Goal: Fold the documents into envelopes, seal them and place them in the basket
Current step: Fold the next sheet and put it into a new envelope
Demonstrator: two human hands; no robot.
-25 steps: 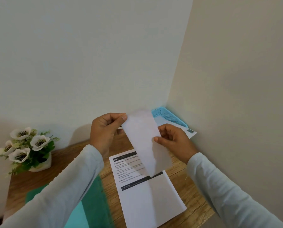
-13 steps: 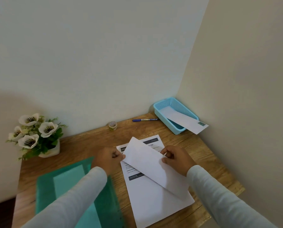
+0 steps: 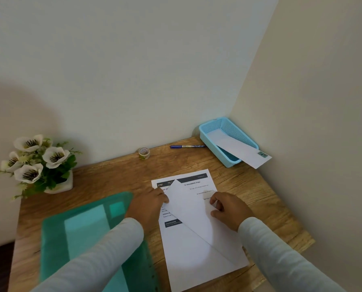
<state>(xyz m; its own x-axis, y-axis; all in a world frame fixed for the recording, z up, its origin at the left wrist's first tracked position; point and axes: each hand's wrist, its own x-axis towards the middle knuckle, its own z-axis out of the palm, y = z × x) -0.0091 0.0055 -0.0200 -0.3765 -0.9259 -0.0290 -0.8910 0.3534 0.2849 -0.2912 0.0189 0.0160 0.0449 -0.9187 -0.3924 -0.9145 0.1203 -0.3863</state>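
Nearest the person, a green folder [image 3: 81,239] is lying flat on the left of the wooden table [image 3: 112,178], and just beside it the printed document [image 3: 186,260] is resting with its long axis running away from the body, tilted slightly to the right. A plain white envelope [image 3: 196,220] is lying slantwise over that sheet, its long axis running from far-left to near-right and hiding much of the text. The left hand [image 3: 148,205] is pinching the envelope's far-left edge, and the right hand [image 3: 228,209] is curling its fingers onto the opposite long edge, so both are gripping it, with the document directly beneath them. Folding probably cannot start until the envelope is off the sheet (either hand is equally near). On the dark header, "3797" is showing, and "resealable bags" in the title; the smaller print is too fine to read. Farther back a tape roll [image 3: 144,153] and a blue pen [image 3: 186,146] are sitting by the wall. In the far-right corner, nearer the right hand, the blue basket [image 3: 209,140] is holding a second envelope [image 3: 243,150], which is overhanging the rim.
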